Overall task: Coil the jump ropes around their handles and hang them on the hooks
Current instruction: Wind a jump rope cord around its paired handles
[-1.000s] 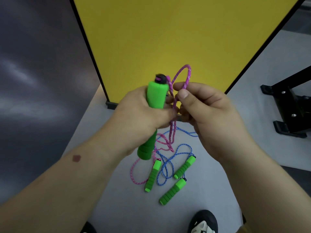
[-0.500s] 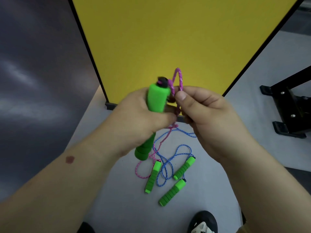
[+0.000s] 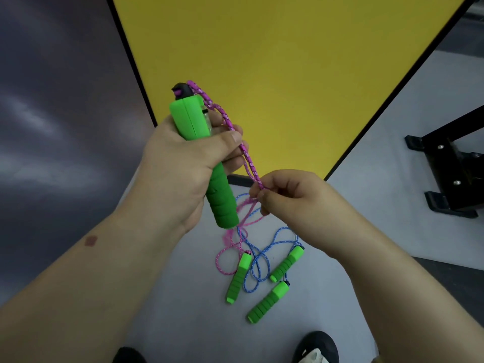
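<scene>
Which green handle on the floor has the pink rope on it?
The leftmost floor handle: pink rope meets its top end. The other two carry blue rope.

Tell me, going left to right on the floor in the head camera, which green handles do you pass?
Leftmost green foam handle tied to the pink rope → lowest green foam handle lying nearest the shoe → green foam handle on the blue rope, furthest right.

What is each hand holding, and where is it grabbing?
The left hand grips the green handle around its upper middle. The right hand pinches the pink rope a little way below the handle's top.
</scene>
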### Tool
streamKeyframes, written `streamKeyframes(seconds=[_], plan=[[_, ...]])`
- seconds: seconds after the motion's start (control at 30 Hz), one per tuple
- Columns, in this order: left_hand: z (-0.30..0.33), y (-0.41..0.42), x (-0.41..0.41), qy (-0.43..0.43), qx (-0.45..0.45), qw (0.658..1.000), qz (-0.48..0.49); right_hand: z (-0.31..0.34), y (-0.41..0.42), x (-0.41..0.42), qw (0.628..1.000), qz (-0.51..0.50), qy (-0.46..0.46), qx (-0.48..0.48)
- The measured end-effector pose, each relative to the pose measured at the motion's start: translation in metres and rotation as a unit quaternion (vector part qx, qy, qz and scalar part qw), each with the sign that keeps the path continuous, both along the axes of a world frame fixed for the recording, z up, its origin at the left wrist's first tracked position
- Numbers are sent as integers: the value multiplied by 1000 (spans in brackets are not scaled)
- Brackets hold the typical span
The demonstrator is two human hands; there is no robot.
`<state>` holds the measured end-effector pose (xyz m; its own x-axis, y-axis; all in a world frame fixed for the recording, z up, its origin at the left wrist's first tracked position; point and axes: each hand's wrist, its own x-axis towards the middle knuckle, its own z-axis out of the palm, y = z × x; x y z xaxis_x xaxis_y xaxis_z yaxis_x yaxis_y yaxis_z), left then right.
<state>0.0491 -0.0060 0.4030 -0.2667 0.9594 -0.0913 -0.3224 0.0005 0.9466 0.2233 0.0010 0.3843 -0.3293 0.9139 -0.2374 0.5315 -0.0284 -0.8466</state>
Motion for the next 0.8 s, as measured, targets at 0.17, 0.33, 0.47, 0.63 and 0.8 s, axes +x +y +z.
streamKeyframes(seconds=[0.17,0.33,0.47,0.63,0.8], plan=[[3,2,1,-47,1,998,35,0,0,5,998,-50,-26,0],[-1,8,-11,-75,-4,992,98,1,-2,-1,999,-7,-18,-39],[-7,8,-8,-71,-68,993,66,0,1,-2,996,-48,57,-54],[-12,-8,22,77,-98,989,-83,1,-4,-6,998,-24,56,3],[-14,-1,15,42,-72,996,-37,5,-4,-2,996,59,64,-7]])
